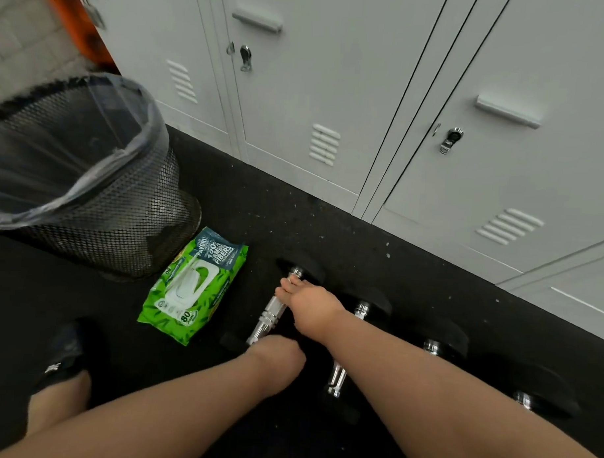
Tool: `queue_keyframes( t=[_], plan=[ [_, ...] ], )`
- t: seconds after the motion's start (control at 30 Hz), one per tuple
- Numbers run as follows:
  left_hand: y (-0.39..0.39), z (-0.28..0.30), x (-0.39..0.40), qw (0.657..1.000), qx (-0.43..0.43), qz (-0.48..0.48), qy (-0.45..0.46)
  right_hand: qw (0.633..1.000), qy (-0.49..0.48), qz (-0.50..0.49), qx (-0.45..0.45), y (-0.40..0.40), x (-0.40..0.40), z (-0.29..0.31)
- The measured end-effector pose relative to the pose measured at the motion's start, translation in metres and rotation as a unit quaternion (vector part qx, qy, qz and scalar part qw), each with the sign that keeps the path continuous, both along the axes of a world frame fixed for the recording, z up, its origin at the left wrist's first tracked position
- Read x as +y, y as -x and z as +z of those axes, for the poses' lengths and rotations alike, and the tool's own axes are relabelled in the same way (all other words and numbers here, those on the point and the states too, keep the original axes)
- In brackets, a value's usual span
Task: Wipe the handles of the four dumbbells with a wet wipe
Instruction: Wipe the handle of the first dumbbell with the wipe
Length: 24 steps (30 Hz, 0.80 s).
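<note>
Right hand (308, 306) rests on leftmost dumbbell (268, 316) handle; left hand (277, 353) at its near end.

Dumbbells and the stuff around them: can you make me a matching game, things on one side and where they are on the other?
Things:
1. wipes pack
2. bin
3. lockers
4. right hand

Places:
A. along the back, past the black floor
B. on the leftmost dumbbell's handle
C. flat on the floor, between bin and dumbbells
D. far left, lined with a clear bag

Pairs: 1-C, 2-D, 3-A, 4-B
</note>
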<state>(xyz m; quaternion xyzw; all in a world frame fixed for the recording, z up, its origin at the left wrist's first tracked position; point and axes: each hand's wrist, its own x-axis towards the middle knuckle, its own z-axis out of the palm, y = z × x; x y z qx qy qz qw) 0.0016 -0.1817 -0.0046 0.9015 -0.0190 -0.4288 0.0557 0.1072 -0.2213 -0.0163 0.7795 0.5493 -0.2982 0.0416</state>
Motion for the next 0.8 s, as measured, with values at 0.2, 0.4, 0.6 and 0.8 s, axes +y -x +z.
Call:
queue_keyframes(
  t=[0.2, 0.4, 0.6, 0.8],
  plan=[
    [-0.023, 0.014, 0.067, 0.958, -0.138, 0.204, 0.150, 0.925, -0.085, -0.276, 0.248, -0.008, -0.012, 0.023],
    [-0.029, 0.017, 0.077, 0.913, -0.215, 0.291, 0.191, 0.805, -0.181, -0.471, 0.312, 0.034, -0.012, 0.008],
    [-0.021, 0.003, 0.078, 0.898, -0.269, 0.312, 0.152, 0.689, -0.175, -0.658, 0.250, 0.057, -0.027, -0.010],
    [-0.022, -0.023, 0.074, 0.967, -0.145, 0.203, 0.050, 0.794, -0.094, -0.538, 0.268, 0.092, -0.005, -0.005]
  ],
)
